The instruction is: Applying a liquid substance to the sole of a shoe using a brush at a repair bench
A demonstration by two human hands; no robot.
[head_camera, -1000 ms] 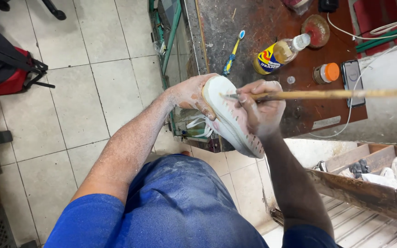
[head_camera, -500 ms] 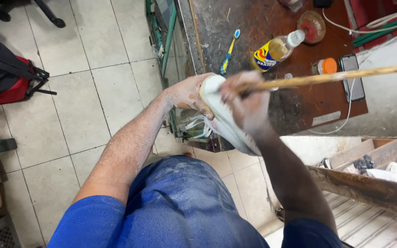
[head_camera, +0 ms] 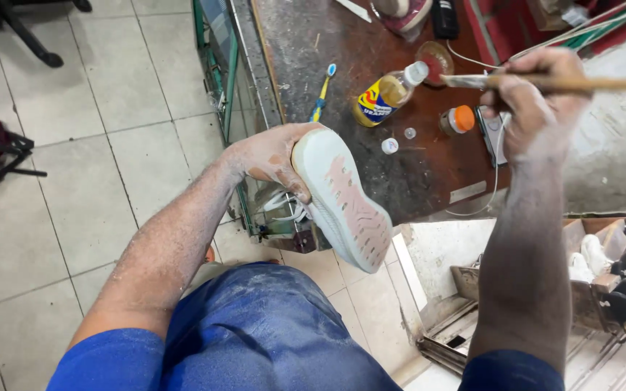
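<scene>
I could not see the top of the shoe (head_camera: pixel 342 206), because my left hand (head_camera: pixel 273 156) covered it. The long stick (head_camera: pixel 581 84) in my right hand (head_camera: pixel 537 101) ran off the picture's right edge. Its tip looked blurry.

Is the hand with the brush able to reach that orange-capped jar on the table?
Probably yes. The right hand hovers just above and beside the orange-capped jar, with nothing between them. But it already holds the brush, so it may have to put that down first.

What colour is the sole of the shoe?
Pale mint sole with pink tread; head view.
</scene>
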